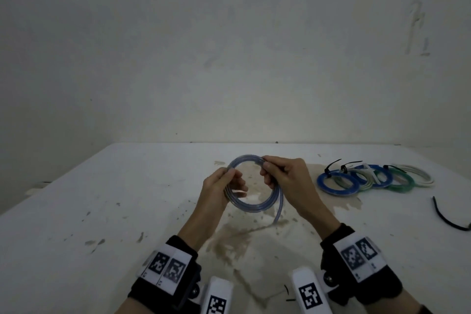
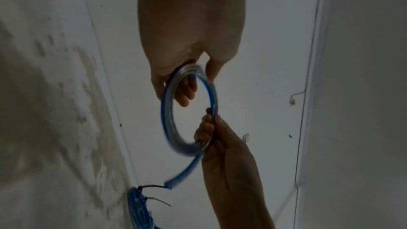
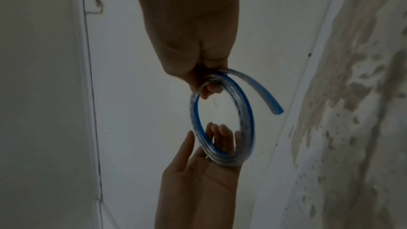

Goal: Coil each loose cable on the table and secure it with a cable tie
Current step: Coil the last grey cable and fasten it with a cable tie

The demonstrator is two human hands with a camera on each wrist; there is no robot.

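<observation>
Looping between both hands' fingers [image 1: 230,176], the cable [image 1: 251,205] (seemingly untied).

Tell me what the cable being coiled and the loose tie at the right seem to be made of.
Cable: probably flexible clear plastic with a blue stripe; glossy, see-through, holds a springy coil between left hand and right hand. Loose cable tie: thin, black, likely nylon or similar plastic; it lies curved on the table.

White table [image 1: 107,211]: surface bears brown stains [image 1: 244,237] at centre and scattered dark flecks. Pale wall [image 1: 229,46] behind: scuffed and marked. A thin line, possibly a crack, runs along the wall [image 2: 308,93].
</observation>
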